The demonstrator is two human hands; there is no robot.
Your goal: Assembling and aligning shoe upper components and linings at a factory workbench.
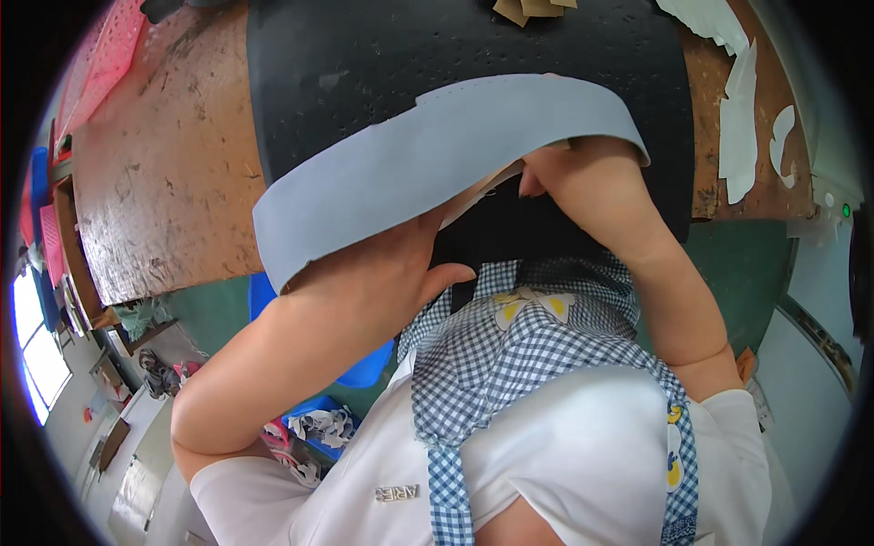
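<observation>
A long curved grey-blue strip of smooth, leather-like material (437, 146) arches above the black mat, held up by both hands. My left hand (396, 264) reaches beneath its left half; the thumb sticks out toward me, while the strip covers the other fingers. Under the right end, my right hand (583, 173) is bent inward with its thumb pointing down. Its other fingers are hidden by the strip. A thin pale edge shows between the hands, under the strip; what it belongs to cannot be made out.
The black mat (346, 82) lies on a worn brown wooden table (173, 173). Small tan pieces (537, 7) lie at its far edge. White cut scraps (739, 127) are at the right. A pink mesh basket (105, 59) stands far left, and a blue bin with scraps (323, 426) sits below.
</observation>
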